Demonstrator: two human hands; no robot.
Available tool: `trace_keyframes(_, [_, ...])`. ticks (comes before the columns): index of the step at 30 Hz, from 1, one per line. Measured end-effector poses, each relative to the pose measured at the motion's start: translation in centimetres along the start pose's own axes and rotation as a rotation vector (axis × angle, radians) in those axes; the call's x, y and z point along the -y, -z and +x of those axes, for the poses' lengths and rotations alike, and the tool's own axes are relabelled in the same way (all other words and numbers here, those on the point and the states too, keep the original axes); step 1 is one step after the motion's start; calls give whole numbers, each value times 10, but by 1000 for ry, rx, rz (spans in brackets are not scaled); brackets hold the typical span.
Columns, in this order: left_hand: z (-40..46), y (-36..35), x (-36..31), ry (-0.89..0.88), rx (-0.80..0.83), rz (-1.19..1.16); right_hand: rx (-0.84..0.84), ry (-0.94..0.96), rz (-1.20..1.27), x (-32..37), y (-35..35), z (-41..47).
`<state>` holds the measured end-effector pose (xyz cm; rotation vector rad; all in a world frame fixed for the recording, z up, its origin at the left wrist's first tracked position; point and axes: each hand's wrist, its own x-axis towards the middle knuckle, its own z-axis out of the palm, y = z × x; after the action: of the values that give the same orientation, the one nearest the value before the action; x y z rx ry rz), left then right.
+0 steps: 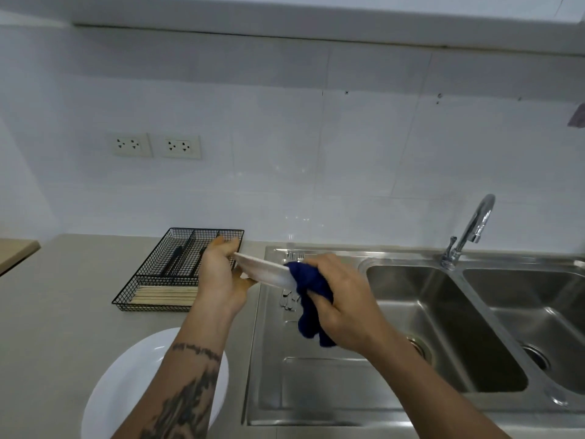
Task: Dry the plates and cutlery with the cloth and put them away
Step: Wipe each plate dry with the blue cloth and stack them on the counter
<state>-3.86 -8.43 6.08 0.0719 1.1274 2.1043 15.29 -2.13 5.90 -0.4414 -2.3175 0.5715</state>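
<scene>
A double steel sink (443, 327) with a chrome tap (474, 226) is set in the grey counter (69, 299); two sockets (157, 146) are mounted on the tiled wall (348, 153).

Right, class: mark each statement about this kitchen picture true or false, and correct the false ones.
1. The left hand holds a white plate. True.
2. The right hand grips a red cloth. False: the cloth is dark blue.
3. Another plate lies on the counter. True.
4. The wire tray sits inside the sink. False: it stands on the counter, left of the sink.
5. Water runs from the tap. False: none shows at the tap.
</scene>
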Motion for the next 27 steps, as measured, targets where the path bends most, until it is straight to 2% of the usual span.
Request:
trace_keyframes(2, [2,7,-1,-19,-58,21,204,-52,53,-9,-3,-10])
trace_keyframes(4, [0,16,1,-42,-81,102,308,-182,202,-17,-4,-20])
trace_keyframes(5, [-4,21,3,-57,-83,145,290,-245,294,-20,-4,-22])
trace_keyframes(7, [-9,30,8,-90,-79,217,145,-336,391,-24,-4,-22])
trace_keyframes(11, [-22,35,17,-153,-12,328,-170,-399,222,-19,-6,-3])
trace_keyframes(13, [-27,30,24,-189,37,383,-195,-378,112,-10,-13,5])
trace_keyframes(15, [-30,24,28,-220,67,400,-68,-347,48,-1,-28,7])
trace_keyframes(17, [-30,20,28,-232,77,357,158,-266,-7,5,-50,-1])
trace_keyframes(20, [-29,29,17,-246,31,318,382,-181,-158,2,-62,-18])
trace_keyframes(24, [-28,54,8,-232,-19,285,386,-248,-348,-12,-64,-22])
trace_keyframes(27, [-28,59,9,-223,-31,270,341,-308,-286,-6,-84,-12])
